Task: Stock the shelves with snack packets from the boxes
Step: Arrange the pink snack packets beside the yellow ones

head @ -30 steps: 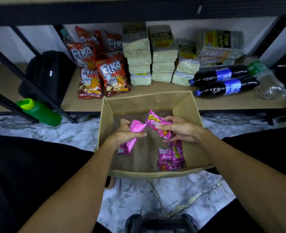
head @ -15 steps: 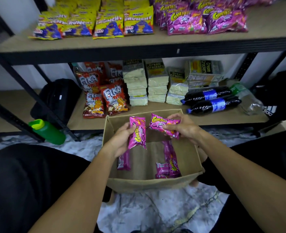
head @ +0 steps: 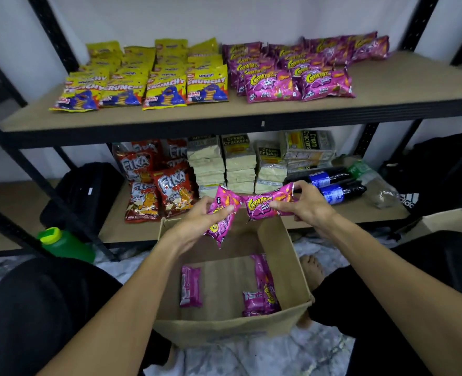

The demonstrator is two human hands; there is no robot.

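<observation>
Looking down from the head cam, both hands are up over an open cardboard box that sits on the marble-ish floor between the person's knees.

The left hand pinches one pink Cornitoz packet about midway, thumb across the front and the other fingers tucked behind. That packet is tilted: its top end pokes up above the hand and its bottom corner points down over the box opening.

The right hand holds a second pink packet by its right end, thumb along the lower front edge and fingertips up at the crimped top corner. This one lies roughly level and sticks out to the left of the hand, logo facing the camera. The two packets meet at their near corners, touching or as good as, right in front of the lower shelf.

Down in the box there's a single pink packet lying flat on the left, and a small pile of pink packets against the right wall.

The upper shelf has rows of yellow Crunchy packets on the left, with matching pink Cornitoz packs just beside them on the right. On the lower shelf are red Fika bags, stacks of cream crackers and two dark cola bottles on their sides. A green bottle stands low on the left near a black bag.
</observation>
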